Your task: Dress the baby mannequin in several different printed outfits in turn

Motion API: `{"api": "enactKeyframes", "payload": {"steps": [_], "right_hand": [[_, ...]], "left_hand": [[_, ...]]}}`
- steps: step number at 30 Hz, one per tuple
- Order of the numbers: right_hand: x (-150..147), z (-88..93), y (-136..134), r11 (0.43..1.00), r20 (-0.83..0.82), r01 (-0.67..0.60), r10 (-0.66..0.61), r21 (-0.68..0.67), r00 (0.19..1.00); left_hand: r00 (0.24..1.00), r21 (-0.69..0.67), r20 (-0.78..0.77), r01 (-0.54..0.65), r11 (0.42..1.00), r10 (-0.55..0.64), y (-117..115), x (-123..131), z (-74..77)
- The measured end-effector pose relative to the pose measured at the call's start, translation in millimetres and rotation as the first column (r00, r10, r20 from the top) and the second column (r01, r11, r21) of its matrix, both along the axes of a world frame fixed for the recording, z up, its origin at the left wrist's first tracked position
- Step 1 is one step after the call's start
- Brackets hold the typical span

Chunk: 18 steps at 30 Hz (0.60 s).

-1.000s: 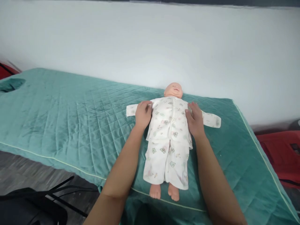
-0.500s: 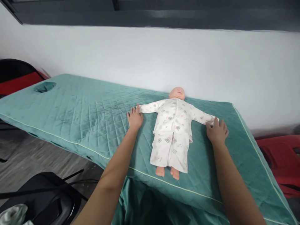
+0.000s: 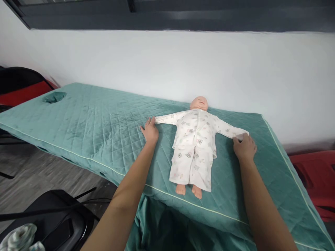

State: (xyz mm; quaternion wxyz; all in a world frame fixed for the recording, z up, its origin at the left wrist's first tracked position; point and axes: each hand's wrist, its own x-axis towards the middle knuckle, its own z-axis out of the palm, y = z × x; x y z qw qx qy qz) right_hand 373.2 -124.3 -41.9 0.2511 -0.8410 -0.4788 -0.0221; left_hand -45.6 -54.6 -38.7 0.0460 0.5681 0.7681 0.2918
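A baby doll lies face up on the green quilted bed cover, its arms stretched out sideways. It wears a white printed pajama top and matching pajama pants, with bare feet showing below the hems. My left hand rests at the cuff of the sleeve on the left, fingers extended and slightly apart. At the other cuff, my right hand pinches the end of the sleeve between thumb and fingers. The doll's hands are not visible at the cuffs.
A face hole opens at the bed's far left. Behind the bed runs a white wall. A black chair with a rolled cloth stands at lower left. Red cases sit at right.
My right fingers have closed on the cuff, and that sleeve reaches a little farther right. My left hand stays by its cuff. The whole view has shifted slightly.
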Motion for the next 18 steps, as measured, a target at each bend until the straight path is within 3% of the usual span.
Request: {"api": "enactKeyframes", "payload": {"steps": [3,5,8,11,15,18], "right_hand": [[-5.3,1.6,-1.1,0.989,0.010,-0.042,0.041,0.143,0.999],[-15.3,6.6,-6.5,0.946,0.029,-0.160,0.158,0.281,0.987],[-43.0,19.2,-24.4,0.812,0.078,-0.359,0.366,0.459,0.927],[-79.8,30.7,-48.6,0.692,0.105,-0.476,0.507,0.543,0.856],[-118.7,34.8,-71.4,0.566,0.196,-0.682,0.686,0.463,0.701],[-128.6,33.1,-75.0,0.549,0.240,-0.755,0.728,0.358,0.642]], "left_hand": [[1.000,-0.032,-0.025,0.008,0.999,-0.009,-0.9,0.8,0.1],[0.999,-0.056,-0.040,0.016,0.998,-0.018,-1.2,1.6,-0.2],[0.998,-0.069,-0.057,0.017,0.997,-0.021,-0.4,3.0,-1.1],[0.997,-0.069,-0.079,0.007,0.998,-0.012,0.9,4.3,-2.0],[0.996,-0.059,-0.087,0.004,0.998,-0.009,2.2,5.0,-3.3],[0.997,-0.051,-0.072,0.003,0.999,-0.007,3.0,4.8,-4.0]]}}
